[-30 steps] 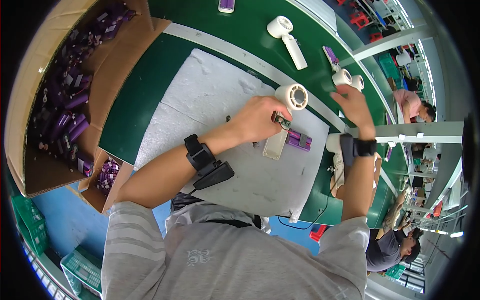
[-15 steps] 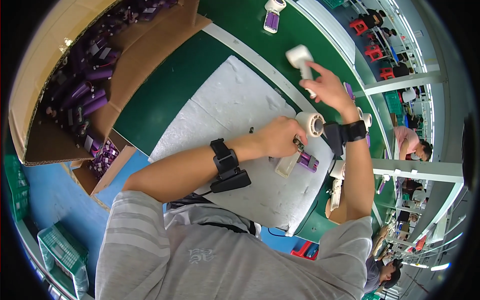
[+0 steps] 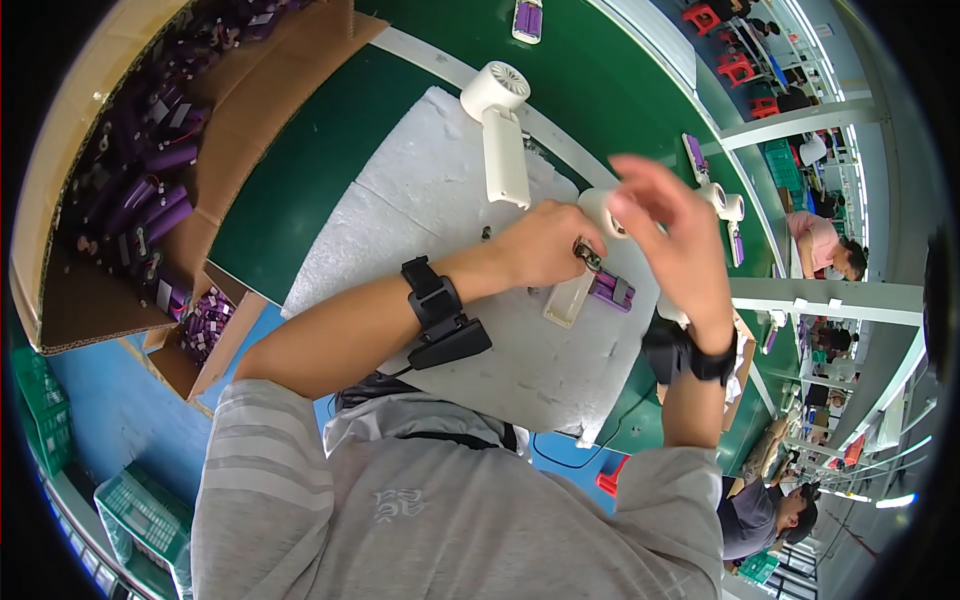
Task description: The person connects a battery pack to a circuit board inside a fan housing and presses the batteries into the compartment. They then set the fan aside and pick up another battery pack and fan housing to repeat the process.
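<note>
My left hand (image 3: 548,245) is closed at the neck of an opened cream handheld fan, pinching near a small green circuit board (image 3: 588,254). The fan's round head (image 3: 600,212) is partly hidden between my hands. Its hollow handle shell (image 3: 568,300) and a purple battery pack (image 3: 612,290) rest side by side on the white foam sheet (image 3: 400,220). Beside the fan head, my right hand (image 3: 680,230) is raised with fingers apart, blurred by motion, holding nothing visible. A second cream handheld fan (image 3: 506,155) lies across the foam's far edge, away from both hands.
A large cardboard box (image 3: 270,130) of purple battery packs stands at the left, with a smaller box (image 3: 222,345) below it. More fans (image 3: 712,195) with purple batteries lie on the green bench (image 3: 590,90) to the right. A cable (image 3: 610,440) runs beside the foam.
My right hand has let go of a cream fan, which now lies at the foam's far edge, and has come back toward the opened fan. My left hand stays there.
</note>
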Tool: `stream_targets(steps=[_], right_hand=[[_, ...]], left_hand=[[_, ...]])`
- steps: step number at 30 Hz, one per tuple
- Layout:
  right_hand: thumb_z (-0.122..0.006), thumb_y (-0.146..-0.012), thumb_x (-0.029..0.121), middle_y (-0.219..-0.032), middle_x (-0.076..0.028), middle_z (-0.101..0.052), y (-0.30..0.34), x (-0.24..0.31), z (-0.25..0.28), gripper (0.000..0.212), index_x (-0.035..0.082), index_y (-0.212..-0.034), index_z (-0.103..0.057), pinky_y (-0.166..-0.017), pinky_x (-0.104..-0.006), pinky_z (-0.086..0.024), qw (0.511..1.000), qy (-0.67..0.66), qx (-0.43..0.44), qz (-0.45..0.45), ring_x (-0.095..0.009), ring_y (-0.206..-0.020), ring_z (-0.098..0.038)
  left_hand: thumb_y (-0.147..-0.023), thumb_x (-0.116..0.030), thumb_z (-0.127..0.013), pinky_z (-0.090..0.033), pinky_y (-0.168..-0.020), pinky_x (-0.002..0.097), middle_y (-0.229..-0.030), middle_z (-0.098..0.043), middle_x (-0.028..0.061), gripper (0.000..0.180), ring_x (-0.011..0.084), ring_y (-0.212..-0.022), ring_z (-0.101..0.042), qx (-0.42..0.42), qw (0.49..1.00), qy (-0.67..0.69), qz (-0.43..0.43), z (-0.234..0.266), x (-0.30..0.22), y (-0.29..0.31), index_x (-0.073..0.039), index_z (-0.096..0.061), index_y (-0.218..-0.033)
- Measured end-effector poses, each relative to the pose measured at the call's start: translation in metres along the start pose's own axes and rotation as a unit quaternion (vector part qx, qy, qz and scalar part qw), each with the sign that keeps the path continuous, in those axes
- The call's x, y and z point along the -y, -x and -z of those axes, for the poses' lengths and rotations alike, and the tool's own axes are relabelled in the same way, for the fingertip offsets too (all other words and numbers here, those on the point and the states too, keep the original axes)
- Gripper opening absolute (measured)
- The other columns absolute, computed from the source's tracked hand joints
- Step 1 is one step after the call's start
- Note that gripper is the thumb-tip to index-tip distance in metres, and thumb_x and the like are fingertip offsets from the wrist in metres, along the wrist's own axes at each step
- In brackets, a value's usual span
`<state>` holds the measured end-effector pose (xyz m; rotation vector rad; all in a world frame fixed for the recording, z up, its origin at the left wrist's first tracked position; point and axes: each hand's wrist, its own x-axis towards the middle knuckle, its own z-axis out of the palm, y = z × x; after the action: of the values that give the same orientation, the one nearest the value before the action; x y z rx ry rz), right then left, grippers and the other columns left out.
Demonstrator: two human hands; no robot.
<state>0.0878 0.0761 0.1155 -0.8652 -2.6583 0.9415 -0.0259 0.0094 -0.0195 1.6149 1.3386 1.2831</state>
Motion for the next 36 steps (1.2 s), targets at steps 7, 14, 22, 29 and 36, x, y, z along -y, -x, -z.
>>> stream_targets(steps=[7,14,22,29,36], right_hand=[[-0.075,-0.076,0.006,-0.095,-0.006,-0.066,0.08,-0.092,-0.032,0.051,0.004,-0.123,-0.056,-0.073,-0.0261,-0.049,0.989,0.126,-0.041,0.063,-0.014,-0.079,-0.062],[-0.072,-0.076,0.002,-0.104,-0.013,-0.065,0.092,-0.089,-0.024,0.064,0.005,-0.134,-0.046,-0.075,-0.0283,-0.052,0.982,-0.162,0.046,-0.087,-0.02,-0.084,-0.065],[-0.064,-0.069,-0.008,-0.107,-0.019,-0.06,0.099,-0.09,-0.022,0.09,0.009,-0.149,-0.026,-0.071,-0.0329,-0.053,0.777,-0.583,0.154,-0.182,-0.027,-0.086,-0.066],[-0.067,-0.056,-0.011,-0.113,-0.015,-0.052,0.108,-0.087,-0.039,0.105,0.009,-0.15,-0.024,-0.073,-0.0375,-0.054,0.743,-0.655,0.097,-0.098,-0.03,-0.092,-0.065],[-0.073,-0.05,-0.007,-0.121,-0.011,-0.045,0.109,-0.085,-0.048,0.098,0.007,-0.14,-0.037,-0.083,-0.0394,-0.052,0.878,-0.465,0.077,-0.082,-0.03,-0.099,-0.062]], left_hand=[[-0.07,-0.001,-0.069,-0.053,-0.069,0.0336,-0.088,-0.068,0.0112,0.024,0.0234,-0.074,-0.066,-0.013,0.999,-0.02,-0.046,-0.006,0.002,-0.002,-0.006,-0.073,-0.093],[-0.07,-0.002,-0.071,-0.054,-0.068,0.0326,-0.089,-0.068,0.0105,0.027,0.0227,-0.072,-0.065,0.0,0.999,-0.028,-0.041,-0.004,0.0,0.001,-0.007,-0.074,-0.097],[-0.072,-0.008,-0.074,-0.054,-0.074,0.039,-0.09,-0.068,0.0148,0.023,0.0316,-0.08,-0.066,0.007,0.996,-0.072,-0.058,-0.003,-0.004,0.002,-0.005,-0.074,-0.095],[-0.074,-0.019,-0.078,-0.054,-0.075,0.0411,-0.092,-0.068,0.0157,0.025,0.0335,-0.082,-0.066,0.039,0.995,-0.079,-0.035,0.001,-0.008,-0.001,-0.007,-0.075,-0.095],[-0.073,-0.015,-0.078,-0.054,-0.073,0.0397,-0.091,-0.068,0.0146,0.025,0.0324,-0.08,-0.066,0.028,0.996,-0.071,-0.045,0.002,-0.008,-0.001,-0.007,-0.074,-0.096]])
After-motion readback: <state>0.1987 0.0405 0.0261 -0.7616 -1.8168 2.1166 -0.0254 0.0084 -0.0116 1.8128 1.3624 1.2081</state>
